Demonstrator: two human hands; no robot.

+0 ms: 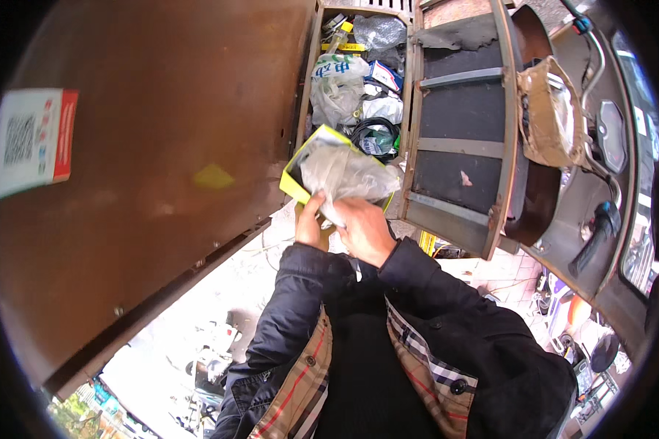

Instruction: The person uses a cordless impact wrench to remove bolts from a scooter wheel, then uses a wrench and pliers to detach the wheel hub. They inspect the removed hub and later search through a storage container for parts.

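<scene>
In front of me is an open yellow-green box (293, 186), tilted, with a crumpled translucent plastic bag (344, 170) bulging out of its top. My left hand (310, 225) grips the box's near side, its thumb up by the rim and the other fingers mostly hidden underneath. With closed fingers, my right hand (366, 228) holds the near end of the plastic bag at the box's edge. What the bag contains cannot be made out. Just beyond the box, a long compartment (305, 95) is packed with plastic bags, small boxes and a coil of black cable (377, 134).
A large brown panel (176, 146) with a printed code sheet (31, 143) fills the left. An open framed lid (461, 110) stands right of the compartment, beside a worn cardboard box (553, 113) and a vehicle's handlebar grip (594, 238). Assorted goods lie on the ground below.
</scene>
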